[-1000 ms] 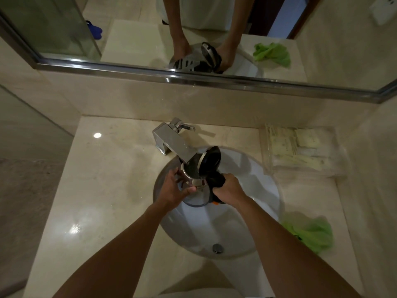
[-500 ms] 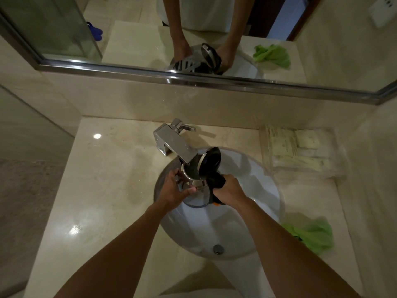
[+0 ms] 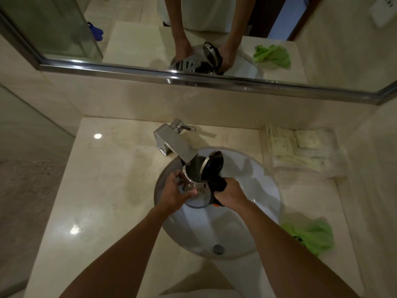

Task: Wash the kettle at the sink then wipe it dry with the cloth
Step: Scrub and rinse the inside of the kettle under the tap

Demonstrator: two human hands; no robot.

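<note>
In the head view, the kettle hangs above the basin of the sink, with its open mouth just under the spout of the faucet. Its black lid stands up, hinged open. The right hand is closed around the black handle and carries the weight. The left hand curls its fingers on the side of the body near the metal rim and steadies it. Whether water is running I cannot tell; no stream is visible, and the inside of the kettle is dark.

The green cloth lies crumpled on the counter to the right of the sink, well apart from the kettle, so the drying step is not yet begun. A clear tray of sachets stands behind it, near the wall.

I judge these risks. The spout is very near the rim and the lid, so a small lift could knock metal against metal. A wet body may slip in the left hand, and then the kettle could turn on the handle and strike the basin. If water comes strongly, it may splash over the counter and reach the cloth or the sachets. Water may also run down to the base of the kettle, where electric contacts probably sit.

In the mirror above, the same two hands and the kettle are reflected, and nothing more is added.
</note>
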